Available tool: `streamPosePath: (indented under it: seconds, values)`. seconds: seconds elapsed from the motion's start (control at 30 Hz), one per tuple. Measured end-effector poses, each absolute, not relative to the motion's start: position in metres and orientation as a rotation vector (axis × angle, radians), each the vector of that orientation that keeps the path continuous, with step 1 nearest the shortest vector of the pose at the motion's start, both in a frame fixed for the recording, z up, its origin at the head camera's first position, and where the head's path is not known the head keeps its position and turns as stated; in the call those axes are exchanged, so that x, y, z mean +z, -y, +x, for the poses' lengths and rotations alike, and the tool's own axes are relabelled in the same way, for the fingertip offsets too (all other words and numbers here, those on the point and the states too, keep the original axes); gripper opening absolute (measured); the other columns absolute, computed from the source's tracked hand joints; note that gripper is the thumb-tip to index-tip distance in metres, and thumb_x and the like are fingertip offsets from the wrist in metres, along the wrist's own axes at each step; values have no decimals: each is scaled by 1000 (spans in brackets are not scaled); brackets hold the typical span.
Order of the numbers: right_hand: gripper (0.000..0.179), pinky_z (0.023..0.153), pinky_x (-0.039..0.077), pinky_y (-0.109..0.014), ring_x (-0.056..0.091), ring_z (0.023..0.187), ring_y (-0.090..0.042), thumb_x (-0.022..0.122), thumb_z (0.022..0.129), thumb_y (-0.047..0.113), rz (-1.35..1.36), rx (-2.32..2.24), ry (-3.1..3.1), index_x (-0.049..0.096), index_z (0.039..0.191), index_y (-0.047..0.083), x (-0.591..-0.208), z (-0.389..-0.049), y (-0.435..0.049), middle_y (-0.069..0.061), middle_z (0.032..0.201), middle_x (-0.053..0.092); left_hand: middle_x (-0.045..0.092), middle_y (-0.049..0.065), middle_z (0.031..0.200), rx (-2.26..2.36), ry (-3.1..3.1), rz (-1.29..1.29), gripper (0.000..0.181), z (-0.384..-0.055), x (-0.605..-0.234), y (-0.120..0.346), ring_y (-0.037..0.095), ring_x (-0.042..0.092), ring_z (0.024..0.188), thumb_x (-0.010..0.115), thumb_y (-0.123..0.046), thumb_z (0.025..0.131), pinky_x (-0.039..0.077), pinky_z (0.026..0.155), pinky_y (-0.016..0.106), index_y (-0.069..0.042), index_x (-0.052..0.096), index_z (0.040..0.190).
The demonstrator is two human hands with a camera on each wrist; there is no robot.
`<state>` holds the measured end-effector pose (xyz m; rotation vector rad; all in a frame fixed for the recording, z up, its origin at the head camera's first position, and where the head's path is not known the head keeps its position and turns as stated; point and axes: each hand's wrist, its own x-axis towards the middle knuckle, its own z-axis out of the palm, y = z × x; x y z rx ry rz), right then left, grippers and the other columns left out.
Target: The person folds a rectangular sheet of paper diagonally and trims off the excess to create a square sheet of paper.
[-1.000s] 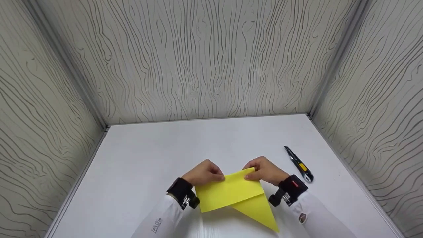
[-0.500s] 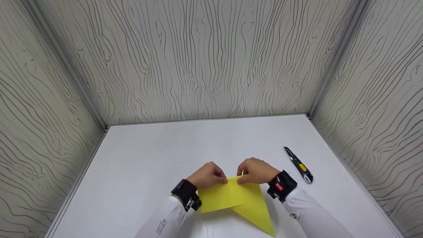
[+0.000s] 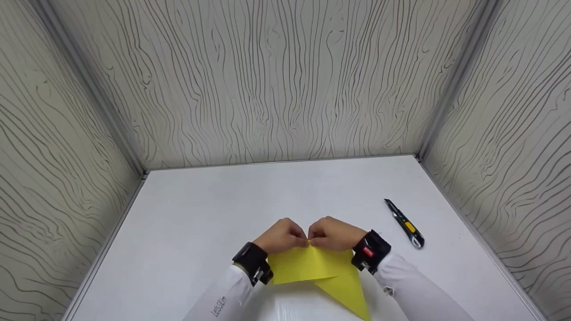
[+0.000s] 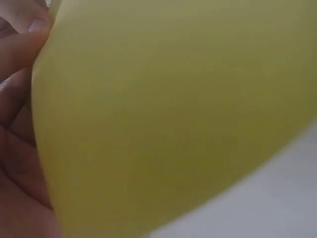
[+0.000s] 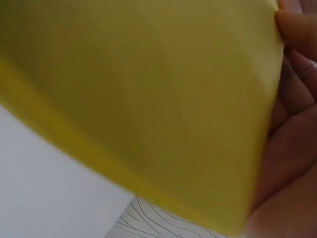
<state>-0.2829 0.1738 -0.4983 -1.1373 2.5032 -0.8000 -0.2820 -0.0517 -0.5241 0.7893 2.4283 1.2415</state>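
A folded sheet of yellow paper [image 3: 308,267] hangs between both hands near the front of the table, with a triangular flap [image 3: 345,292] pointing down at the right. My left hand [image 3: 282,235] pinches its top edge between thumb and curled fingers. Right beside it, my right hand [image 3: 337,232] pinches the same edge, the two sets of fingertips nearly meeting. In the left wrist view the yellow paper [image 4: 163,109] fills most of the picture, its edge at the fingers. The right wrist view shows the paper [image 5: 148,99] bowed, the thumb on its edge.
A black and yellow utility knife [image 3: 405,224] lies on the white table [image 3: 214,200], to the right of the hands. Wood-grain panels [image 3: 276,80] enclose the table at the back and both sides.
My right hand has slid left along the paper's top edge until it sits against the left hand. The paper's lower flap has shifted slightly left and down.
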Motion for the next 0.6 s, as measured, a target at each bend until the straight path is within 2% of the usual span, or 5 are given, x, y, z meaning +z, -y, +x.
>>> streamPosePath:
  seconds: [0.13, 0.37, 0.6]
  values:
    - [16, 63, 40, -18, 47, 66, 2, 69, 105, 10, -1124, -842, -2490, 77, 92, 6, -501, -284, -174, 7, 74, 60, 58, -14, 62, 1250, -2425, 787, 14, -283, -524, 53, 3, 42, 58, 76, -11, 93, 32, 55, 19, -3, 86, 87]
    - [17, 66, 46, -19, 53, 69, 1, 68, 107, 15, -1022, -871, -2477, 81, 97, 8, -503, -289, -182, 6, 81, 69, 73, -8, 76, 1214, -2446, 779, 13, -285, -520, 57, 3, 52, 67, 76, -11, 94, 41, 62, 19, -6, 87, 90]
    - [19, 64, 44, -18, 51, 68, 1, 67, 107, 14, -1045, -889, -2464, 79, 95, 7, -504, -291, -190, 8, 78, 65, 75, -6, 78, 1239, -2408, 750, 13, -287, -521, 61, 5, 55, 67, 76, -12, 95, 45, 62, 19, -8, 88, 90]
